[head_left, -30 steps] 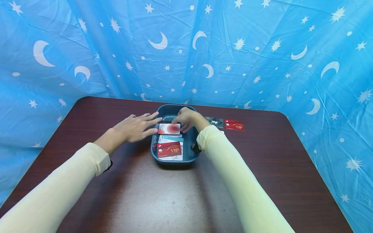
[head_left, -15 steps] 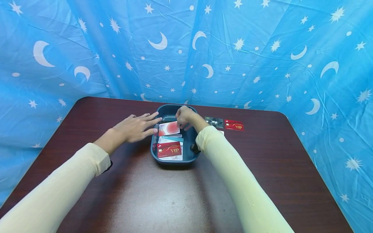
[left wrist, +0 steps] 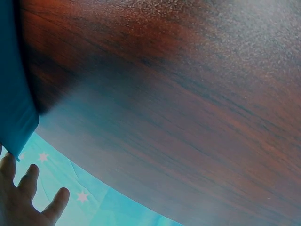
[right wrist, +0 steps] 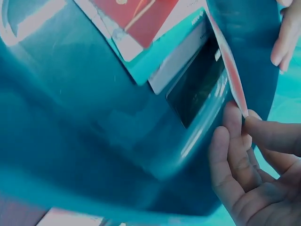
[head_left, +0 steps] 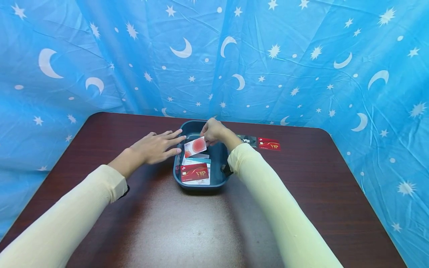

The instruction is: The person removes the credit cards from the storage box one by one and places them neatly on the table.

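Note:
My right hand [head_left: 215,131] pinches a white card with red circles [head_left: 196,146] by its right end, above a dark blue plastic bin [head_left: 218,167]. In the right wrist view the card [right wrist: 231,68] stands edge-on, held between thumb and fingers. Below it in the bin lie a black card [right wrist: 190,96], a teal card [right wrist: 143,68] and a red VIP card [head_left: 194,172], overlapping with several pale ones. My left hand [head_left: 157,147] has its fingers spread and straight at the bin's left rim. In the left wrist view, those fingers [left wrist: 29,181] reach the bin's side [left wrist: 16,94].
On the brown table [head_left: 318,193], right of the bin, lie a black Vip card [head_left: 248,140] and a red VIP card [head_left: 269,144]. A blue curtain [head_left: 301,67] with moons and stars hangs behind the table's far edge.
My right hand has lifted the white card with red circles off the bin's bottom, and the card has tilted, its right end higher. The left hand has stayed in place.

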A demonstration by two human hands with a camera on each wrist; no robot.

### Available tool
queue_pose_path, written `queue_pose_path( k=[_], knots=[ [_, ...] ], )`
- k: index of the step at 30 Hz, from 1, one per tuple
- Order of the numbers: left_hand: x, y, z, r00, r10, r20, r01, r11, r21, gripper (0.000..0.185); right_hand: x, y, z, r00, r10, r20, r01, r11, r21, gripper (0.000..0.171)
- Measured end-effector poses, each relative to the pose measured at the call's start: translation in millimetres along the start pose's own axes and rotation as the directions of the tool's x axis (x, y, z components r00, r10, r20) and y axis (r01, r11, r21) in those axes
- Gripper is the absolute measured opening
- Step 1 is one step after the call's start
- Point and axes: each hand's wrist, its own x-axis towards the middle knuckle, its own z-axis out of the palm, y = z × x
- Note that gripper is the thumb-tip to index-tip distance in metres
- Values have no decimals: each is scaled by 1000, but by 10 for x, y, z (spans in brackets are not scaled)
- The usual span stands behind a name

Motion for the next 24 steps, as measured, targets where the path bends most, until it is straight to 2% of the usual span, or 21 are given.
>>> queue_pose_path(
  k=[8,18,24],
  knots=[
    [15,1,0,1000,-13,16,13,1000,4,62,-74,55,-228,996,-81,-31,80,996,-35,18],
    [10,18,-17,1000,-13,19,13,1000,18,62,-232,148,-577,991,-131,-25,131,991,-6,21],
    [6,18,-11,1000,-9,12,9,1000,22,62,-290,291,-818,988,-152,-30,150,986,-73,25]
  ],
)
